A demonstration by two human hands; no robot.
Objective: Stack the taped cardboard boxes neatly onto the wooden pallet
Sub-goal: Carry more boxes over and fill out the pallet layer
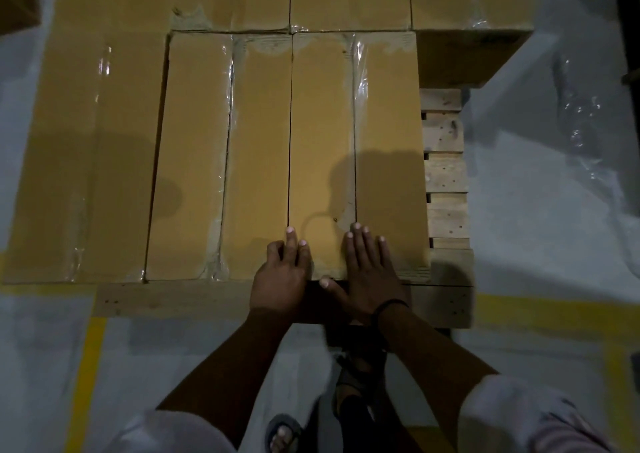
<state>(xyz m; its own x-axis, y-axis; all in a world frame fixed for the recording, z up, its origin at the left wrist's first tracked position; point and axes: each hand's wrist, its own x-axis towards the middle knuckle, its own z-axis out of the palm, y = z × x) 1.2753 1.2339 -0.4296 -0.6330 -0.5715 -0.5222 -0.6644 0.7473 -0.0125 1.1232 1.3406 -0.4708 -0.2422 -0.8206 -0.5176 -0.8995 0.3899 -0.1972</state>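
Two flat, spread hands, left hand [280, 274] and right hand [370, 272], pressed near end of long tan taped cardboard box [388, 141]; likely needed even push, square on slatted wooden pallet [445, 175].

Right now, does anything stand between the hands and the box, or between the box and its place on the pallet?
Nothing visible. The left hand and right hand rest on the box, which already sits on the pallet.

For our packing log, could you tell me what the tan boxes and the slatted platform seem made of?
The tan rectangular boxes look like matte cardboard, their seams under glossy clear tape that glints. The pale slatted pallet looks like bare wood: grain, nail heads.
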